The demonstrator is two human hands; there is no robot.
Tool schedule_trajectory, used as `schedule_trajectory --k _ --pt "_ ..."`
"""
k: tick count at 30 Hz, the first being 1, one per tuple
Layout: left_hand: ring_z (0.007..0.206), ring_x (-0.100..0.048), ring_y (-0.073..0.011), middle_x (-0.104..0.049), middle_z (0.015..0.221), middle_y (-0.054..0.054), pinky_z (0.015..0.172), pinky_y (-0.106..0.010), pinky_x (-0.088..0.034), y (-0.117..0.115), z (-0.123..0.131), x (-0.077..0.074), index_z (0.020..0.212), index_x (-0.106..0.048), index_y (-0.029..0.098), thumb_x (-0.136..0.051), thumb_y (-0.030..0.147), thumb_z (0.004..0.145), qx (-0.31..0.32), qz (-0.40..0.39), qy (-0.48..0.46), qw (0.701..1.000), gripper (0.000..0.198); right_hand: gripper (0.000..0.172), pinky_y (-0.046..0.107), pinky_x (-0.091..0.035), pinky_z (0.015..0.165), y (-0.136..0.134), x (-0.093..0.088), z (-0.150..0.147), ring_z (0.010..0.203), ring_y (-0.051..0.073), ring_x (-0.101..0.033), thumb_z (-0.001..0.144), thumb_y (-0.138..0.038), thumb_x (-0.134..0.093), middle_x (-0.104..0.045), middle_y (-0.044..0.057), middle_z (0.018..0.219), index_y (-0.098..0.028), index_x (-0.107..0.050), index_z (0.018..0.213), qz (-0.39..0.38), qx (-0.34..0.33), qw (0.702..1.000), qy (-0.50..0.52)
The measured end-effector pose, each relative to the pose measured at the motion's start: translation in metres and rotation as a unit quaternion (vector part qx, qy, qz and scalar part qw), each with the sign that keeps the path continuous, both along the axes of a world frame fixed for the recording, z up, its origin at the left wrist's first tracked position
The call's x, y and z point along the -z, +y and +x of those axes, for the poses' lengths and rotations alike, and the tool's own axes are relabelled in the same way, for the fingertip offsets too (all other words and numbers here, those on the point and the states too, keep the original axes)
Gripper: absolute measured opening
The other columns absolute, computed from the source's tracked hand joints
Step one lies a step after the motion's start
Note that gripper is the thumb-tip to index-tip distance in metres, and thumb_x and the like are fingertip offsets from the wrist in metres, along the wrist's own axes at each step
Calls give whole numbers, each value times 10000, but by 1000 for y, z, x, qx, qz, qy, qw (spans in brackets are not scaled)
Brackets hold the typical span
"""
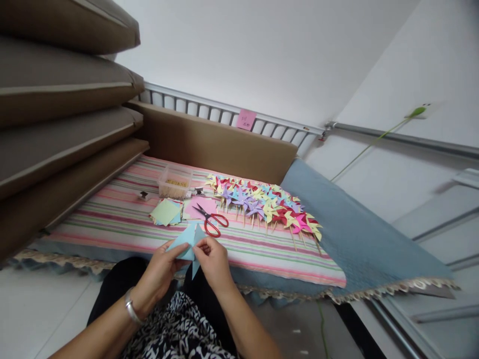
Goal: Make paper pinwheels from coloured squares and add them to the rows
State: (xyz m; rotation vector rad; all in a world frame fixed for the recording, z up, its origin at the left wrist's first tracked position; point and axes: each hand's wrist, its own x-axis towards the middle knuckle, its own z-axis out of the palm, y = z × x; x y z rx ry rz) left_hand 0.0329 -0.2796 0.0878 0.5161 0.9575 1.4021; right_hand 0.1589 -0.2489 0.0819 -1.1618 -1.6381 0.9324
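Both my hands hold a folded light blue paper square (190, 238) just over the near edge of a striped cloth (123, 219). My left hand (160, 271) pinches its left corner, with a silver bangle on the wrist. My right hand (213, 262) pinches the paper's right side and lower flap. Red-handled scissors (211, 219) lie on a pink sheet just beyond the paper. A small stack of coloured paper squares (166, 212) sits to the left of the scissors.
Many finished paper pinwheels on sticks (267, 204) lie in a row across the cloth. A clear plastic box of sticks (175, 182) stands behind the paper stack. Brown cushions (56, 124) are piled at the left. A blue quilt (355, 234) lies at the right.
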Motion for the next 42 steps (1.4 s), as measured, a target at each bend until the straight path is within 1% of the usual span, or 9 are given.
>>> schedule_trajectory --k 6,16,20,23,28,30,32,35,42 --pt "681 -634 -163 -700 811 -55 655 -277 -501 -4 -1 -5 916 -643 137 -781 208 584 -20 3 58 998 367 88 224 -436 565 -3 -2 -5 577 137 -567 730 -177 -545 -583 -27 603 -193 -568 647 23 7 999 -27" --pt "467 -579 -147 -641 566 4 497 -256 -458 0 -12 8 781 -633 145 -739 126 513 -33 -20 111 993 289 99 237 -436 593 -7 0 -6 591 144 -573 726 -185 -550 -601 -27 602 -197 -601 641 27 4 998 -65" --pt "446 -578 -154 -649 562 -8 472 -252 -441 0 -17 7 791 -636 141 -730 124 513 -10 -37 141 989 294 89 301 -461 735 3 -3 9 750 182 -596 736 -226 -557 -643 18 738 -193 -623 687 19 41 998 -54" --pt "454 -585 -162 -654 565 -13 471 -253 -434 -1 -15 5 838 -643 139 -718 114 513 11 -47 158 986 334 185 329 -475 786 8 -3 17 873 207 -618 713 -285 -629 -673 57 901 -181 -654 865 -8 33 999 -33" --pt "458 -583 -163 -651 548 -18 480 -251 -425 0 -10 8 787 -656 129 -701 90 507 59 -25 180 982 285 583 259 -487 594 6 6 14 700 174 -638 584 -200 -723 -676 11 827 -194 -558 1143 -146 -72 985 61" --pt "449 -573 -158 -646 535 -14 473 -246 -420 0 -10 11 767 -660 125 -695 78 501 64 -21 186 980 272 583 242 -466 582 4 7 12 679 160 -614 537 -140 -719 -660 -7 814 -196 -570 1098 -186 -87 974 100" --pt "431 -562 -155 -644 529 -10 455 -245 -415 0 -10 12 780 -660 127 -690 75 503 72 -27 189 979 283 465 224 -440 548 2 6 12 625 143 -584 525 -105 -694 -643 -26 746 -187 -609 975 -195 -96 970 111" --pt "447 -580 -167 -658 559 -23 465 -260 -438 -1 -10 10 813 -648 130 -719 98 517 83 -41 159 983 306 354 210 -411 511 1 2 14 564 128 -551 532 -90 -662 -625 -42 673 -182 -623 871 -198 -103 967 124" --pt "595 -620 -144 -690 699 -36 597 -237 -473 -10 -6 10 796 -637 157 -755 273 644 109 -29 2 994 225 368 229 -444 558 2 5 13 587 135 -560 556 -152 -674 -635 -38 693 -188 -589 913 -196 -51 962 184"
